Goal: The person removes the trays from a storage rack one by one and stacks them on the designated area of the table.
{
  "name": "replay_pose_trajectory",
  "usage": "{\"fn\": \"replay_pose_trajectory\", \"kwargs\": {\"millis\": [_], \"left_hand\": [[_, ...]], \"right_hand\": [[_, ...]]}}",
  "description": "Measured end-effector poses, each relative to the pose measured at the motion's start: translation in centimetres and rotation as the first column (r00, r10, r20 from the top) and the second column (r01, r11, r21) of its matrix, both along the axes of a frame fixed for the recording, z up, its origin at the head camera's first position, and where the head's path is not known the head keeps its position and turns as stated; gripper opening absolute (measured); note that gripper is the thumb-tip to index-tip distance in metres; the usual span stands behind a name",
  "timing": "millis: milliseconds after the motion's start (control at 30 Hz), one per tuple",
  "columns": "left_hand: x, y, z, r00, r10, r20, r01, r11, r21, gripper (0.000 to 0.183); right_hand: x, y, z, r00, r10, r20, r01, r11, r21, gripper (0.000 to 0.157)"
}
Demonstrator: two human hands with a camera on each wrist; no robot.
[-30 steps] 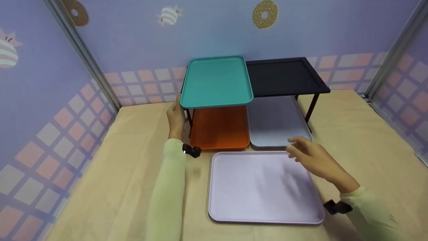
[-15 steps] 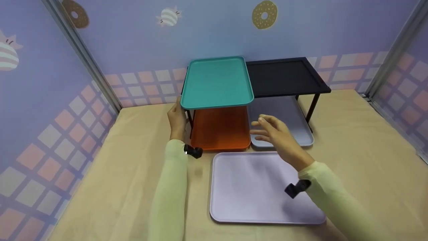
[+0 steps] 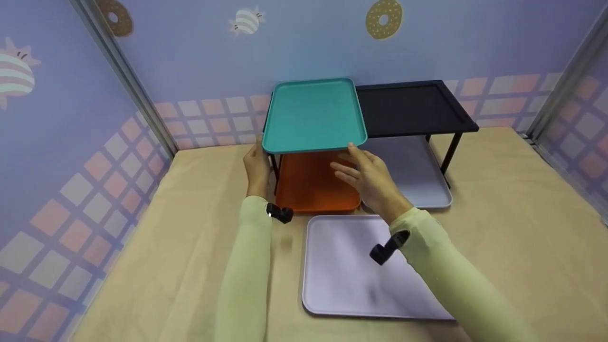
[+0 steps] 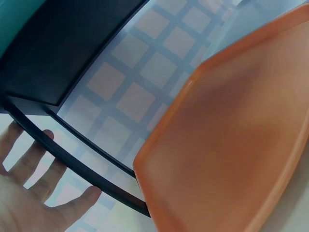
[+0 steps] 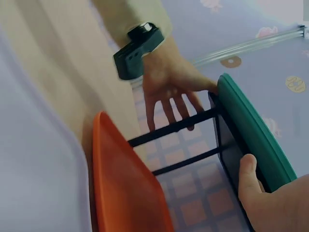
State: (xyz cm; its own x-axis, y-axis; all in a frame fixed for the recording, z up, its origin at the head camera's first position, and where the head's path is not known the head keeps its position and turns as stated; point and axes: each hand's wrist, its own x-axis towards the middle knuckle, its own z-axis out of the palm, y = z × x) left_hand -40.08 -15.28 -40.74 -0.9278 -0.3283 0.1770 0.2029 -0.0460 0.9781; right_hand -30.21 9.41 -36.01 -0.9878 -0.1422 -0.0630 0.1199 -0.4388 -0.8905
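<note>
A teal tray (image 3: 313, 114) lies on top of a black low table at the back. My left hand (image 3: 257, 166) is at the tray's front left corner; in the left wrist view its fairly straight fingers (image 4: 29, 164) touch the table's black leg (image 4: 77, 166). The right wrist view shows its thumb reaching the tray's edge. My right hand (image 3: 373, 178) is at the tray's front edge near the right corner, its thumb tip at the rim and its other fingers extended below. An orange tray (image 3: 316, 190) lies underneath.
To the right stands a second black table (image 3: 413, 109), with a pale blue-grey tray (image 3: 408, 175) beneath it. A lilac tray (image 3: 351, 266) lies in front, under my right forearm. Patterned walls (image 3: 304, 42) enclose the cloth-covered surface (image 3: 190, 237).
My right hand has moved left and forward, from above the lilac tray to the front edge of the teal tray. My left hand has stayed at the left corner.
</note>
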Motion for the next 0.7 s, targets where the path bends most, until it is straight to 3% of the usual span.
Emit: {"fn": "replay_pose_trajectory", "kwargs": {"millis": [133,233,400,700], "left_hand": [[-0.1,0.1,-0.1,0.999,0.007,-0.036,-0.007,1.0,0.003,0.053],[-0.1,0.3,-0.2,0.998,0.01,-0.064,-0.009,1.0,0.006,0.054],[0.0,0.4,-0.2,0.999,-0.003,-0.047,0.004,1.0,0.006,0.053],[0.0,0.2,-0.1,0.998,0.026,-0.061,-0.026,1.0,0.002,0.052]], "right_hand": [[-0.6,-1.2,0.4,0.998,-0.04,0.039,0.044,0.995,-0.089,0.077],[-1.0,-2.0,0.6,0.995,-0.07,0.065,0.079,0.987,-0.138,0.071],[-1.2,-2.5,0.7,0.99,-0.109,0.09,0.125,0.974,-0.188,0.05],[-1.2,-3.2,0.6,0.983,-0.154,0.1,0.176,0.941,-0.288,0.043]]}}
